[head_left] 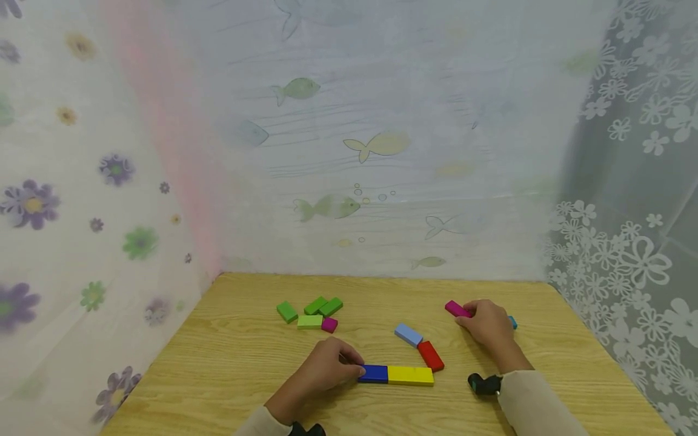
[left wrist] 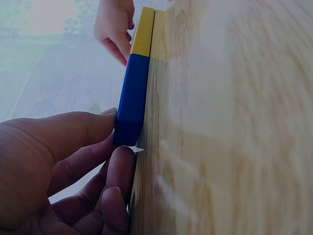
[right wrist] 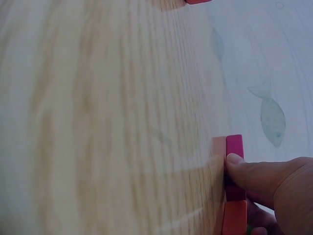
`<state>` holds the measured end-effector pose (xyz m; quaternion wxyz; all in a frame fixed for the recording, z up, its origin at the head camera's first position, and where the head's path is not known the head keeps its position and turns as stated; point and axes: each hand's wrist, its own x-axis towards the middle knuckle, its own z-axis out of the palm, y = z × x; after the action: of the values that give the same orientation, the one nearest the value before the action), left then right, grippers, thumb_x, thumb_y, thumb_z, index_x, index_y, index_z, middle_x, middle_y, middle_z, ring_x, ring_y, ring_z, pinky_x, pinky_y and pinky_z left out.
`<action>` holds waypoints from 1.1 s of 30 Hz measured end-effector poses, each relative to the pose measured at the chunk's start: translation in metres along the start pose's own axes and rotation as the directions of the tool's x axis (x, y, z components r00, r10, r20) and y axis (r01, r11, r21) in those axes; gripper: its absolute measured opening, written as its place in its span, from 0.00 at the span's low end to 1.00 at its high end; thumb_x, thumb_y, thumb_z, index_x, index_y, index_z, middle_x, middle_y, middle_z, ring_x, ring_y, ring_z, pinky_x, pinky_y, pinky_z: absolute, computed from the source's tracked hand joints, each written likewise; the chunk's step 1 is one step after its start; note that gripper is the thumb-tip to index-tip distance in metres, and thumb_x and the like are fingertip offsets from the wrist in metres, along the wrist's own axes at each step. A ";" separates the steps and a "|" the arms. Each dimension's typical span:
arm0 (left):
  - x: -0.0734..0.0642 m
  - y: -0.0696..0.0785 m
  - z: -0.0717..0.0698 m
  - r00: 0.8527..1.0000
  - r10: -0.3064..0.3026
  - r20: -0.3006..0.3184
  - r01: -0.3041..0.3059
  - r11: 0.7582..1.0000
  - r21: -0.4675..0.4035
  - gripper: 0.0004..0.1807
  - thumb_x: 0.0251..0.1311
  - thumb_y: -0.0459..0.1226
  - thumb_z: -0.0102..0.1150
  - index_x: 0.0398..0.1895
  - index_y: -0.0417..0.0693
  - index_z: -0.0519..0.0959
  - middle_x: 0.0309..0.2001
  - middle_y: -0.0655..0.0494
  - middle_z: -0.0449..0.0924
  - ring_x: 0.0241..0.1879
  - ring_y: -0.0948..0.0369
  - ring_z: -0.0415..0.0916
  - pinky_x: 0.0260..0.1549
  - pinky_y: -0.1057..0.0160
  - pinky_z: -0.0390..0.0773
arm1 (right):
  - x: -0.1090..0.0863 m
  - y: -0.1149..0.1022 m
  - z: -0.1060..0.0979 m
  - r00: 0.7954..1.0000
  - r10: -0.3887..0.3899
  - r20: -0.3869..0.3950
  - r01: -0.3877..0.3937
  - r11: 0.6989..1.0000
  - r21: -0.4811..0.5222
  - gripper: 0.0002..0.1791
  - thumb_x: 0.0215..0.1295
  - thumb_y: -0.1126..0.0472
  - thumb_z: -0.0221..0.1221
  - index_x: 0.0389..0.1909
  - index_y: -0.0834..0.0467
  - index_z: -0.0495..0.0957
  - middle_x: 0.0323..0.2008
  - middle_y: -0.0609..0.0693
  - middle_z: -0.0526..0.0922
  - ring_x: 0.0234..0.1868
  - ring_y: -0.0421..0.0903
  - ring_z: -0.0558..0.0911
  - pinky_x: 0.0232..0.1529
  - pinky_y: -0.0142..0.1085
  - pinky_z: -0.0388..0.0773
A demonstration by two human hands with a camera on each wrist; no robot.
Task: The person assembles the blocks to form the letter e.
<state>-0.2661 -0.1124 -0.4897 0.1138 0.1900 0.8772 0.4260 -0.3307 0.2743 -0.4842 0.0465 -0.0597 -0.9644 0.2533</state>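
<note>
Dark blue block point(head_left: 374, 374): plain, smooth-faced, oblong, lying flat, its right end against the left end of the yellow block point(head_left: 411, 376); left hand point(head_left: 331, 365) pinches its free end. Magenta block point(head_left: 455, 309): slim, uniformly coloured, positioned beyond and right of the yellow block; right hand point(head_left: 487, 327) grips it, thumb against one face.

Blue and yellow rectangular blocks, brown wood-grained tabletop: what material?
Blue rectangular block and yellow rectangular block: painted wood or plastic, can't tell which; smooth, uniform colour, soft sheen. Brown wood-grained tabletop: wood or printed laminate; visible grain, faint reflections.
</note>
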 end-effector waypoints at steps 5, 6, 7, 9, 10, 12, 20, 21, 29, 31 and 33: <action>-0.001 0.002 0.000 1.000 0.001 0.000 -0.001 1.000 -0.007 0.01 0.59 0.42 0.75 0.34 0.58 0.90 0.33 0.67 0.86 0.35 0.64 0.81 0.34 0.63 0.80 | 0.000 0.001 0.001 1.000 -0.010 -0.004 0.010 1.000 -0.004 0.25 0.64 0.50 0.71 0.57 0.60 0.85 0.46 0.59 0.88 0.43 0.55 0.83 0.40 0.48 0.76; -0.001 0.002 0.000 1.000 0.001 0.000 -0.001 1.000 -0.007 0.01 0.60 0.42 0.75 0.34 0.58 0.90 0.33 0.67 0.87 0.35 0.64 0.81 0.34 0.63 0.80 | 0.000 0.001 0.001 1.000 -0.010 -0.005 0.010 1.000 -0.004 0.25 0.64 0.50 0.71 0.57 0.60 0.85 0.46 0.59 0.88 0.43 0.55 0.83 0.40 0.48 0.76; -0.001 0.002 0.000 1.000 0.001 0.001 -0.001 1.000 -0.007 0.02 0.60 0.42 0.75 0.34 0.58 0.90 0.33 0.67 0.86 0.35 0.64 0.81 0.34 0.63 0.80 | 0.001 0.001 0.001 1.000 -0.011 -0.006 0.010 1.000 -0.004 0.25 0.64 0.50 0.71 0.57 0.60 0.85 0.46 0.59 0.88 0.43 0.55 0.83 0.40 0.48 0.76; -0.001 0.002 0.000 1.000 0.002 0.001 -0.002 1.000 -0.005 0.02 0.60 0.42 0.75 0.34 0.58 0.90 0.32 0.67 0.87 0.35 0.64 0.81 0.34 0.63 0.80 | 0.001 0.001 0.001 1.000 -0.009 -0.006 0.009 1.000 0.000 0.25 0.65 0.50 0.71 0.57 0.60 0.85 0.47 0.60 0.88 0.43 0.56 0.83 0.40 0.48 0.76; 0.000 0.002 0.000 1.000 0.003 0.001 -0.003 1.000 -0.005 0.02 0.60 0.42 0.75 0.34 0.57 0.90 0.32 0.67 0.87 0.35 0.64 0.81 0.34 0.63 0.80 | 0.001 0.002 0.001 1.000 -0.010 -0.007 0.010 1.000 0.000 0.25 0.65 0.50 0.71 0.57 0.60 0.85 0.47 0.60 0.88 0.44 0.56 0.83 0.40 0.48 0.76; 0.000 0.002 0.000 1.000 0.003 0.000 -0.003 1.000 -0.004 0.02 0.60 0.42 0.75 0.34 0.57 0.90 0.32 0.67 0.87 0.34 0.64 0.81 0.34 0.63 0.80 | 0.002 0.002 0.001 1.000 -0.011 -0.009 0.011 1.000 0.004 0.25 0.65 0.49 0.70 0.57 0.60 0.85 0.47 0.60 0.88 0.44 0.56 0.83 0.40 0.48 0.76; -0.001 0.002 0.000 1.000 -0.003 0.000 0.003 1.000 -0.013 0.02 0.59 0.41 0.75 0.33 0.58 0.90 0.32 0.66 0.86 0.34 0.64 0.81 0.33 0.63 0.80 | 0.003 -0.001 0.000 1.000 -0.014 -0.016 0.015 0.999 0.036 0.26 0.65 0.49 0.71 0.57 0.60 0.84 0.51 0.61 0.87 0.47 0.58 0.82 0.43 0.50 0.75; -0.001 0.002 0.000 1.000 -0.004 0.001 0.004 1.000 -0.013 0.02 0.59 0.41 0.75 0.34 0.58 0.90 0.32 0.66 0.86 0.34 0.64 0.81 0.33 0.63 0.80 | 0.003 -0.002 0.000 1.000 -0.006 -0.011 0.007 0.999 0.047 0.26 0.65 0.49 0.70 0.58 0.60 0.84 0.52 0.61 0.86 0.48 0.58 0.82 0.44 0.50 0.75; -0.001 0.002 0.000 1.000 -0.001 0.002 0.001 1.000 0.002 0.02 0.59 0.42 0.75 0.33 0.58 0.90 0.32 0.66 0.86 0.34 0.64 0.81 0.34 0.62 0.80 | 0.002 -0.021 -0.003 1.000 0.004 0.024 -0.008 0.986 0.166 0.25 0.69 0.49 0.67 0.60 0.60 0.83 0.56 0.62 0.83 0.48 0.58 0.77 0.46 0.48 0.74; -0.001 0.003 -0.001 1.000 0.001 0.002 -0.001 1.000 0.003 0.02 0.59 0.42 0.75 0.34 0.58 0.90 0.33 0.66 0.86 0.34 0.64 0.81 0.34 0.62 0.80 | 0.003 -0.023 -0.003 1.000 -0.007 0.017 0.003 0.984 0.178 0.24 0.70 0.50 0.67 0.60 0.60 0.83 0.57 0.62 0.83 0.48 0.57 0.77 0.47 0.48 0.75; -0.001 0.003 -0.001 1.000 0.003 0.004 -0.003 1.000 0.003 0.02 0.59 0.41 0.75 0.34 0.58 0.90 0.33 0.66 0.86 0.34 0.64 0.80 0.34 0.62 0.80 | 0.002 -0.026 -0.002 1.000 -0.007 0.014 0.004 0.981 0.196 0.23 0.70 0.50 0.66 0.60 0.58 0.83 0.58 0.62 0.83 0.49 0.57 0.77 0.48 0.48 0.76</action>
<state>-0.2648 -0.1119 -0.4863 0.1145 0.1924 0.8772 0.4247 -0.3350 0.2533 -0.4693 0.0456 -0.0500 -0.9353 0.3474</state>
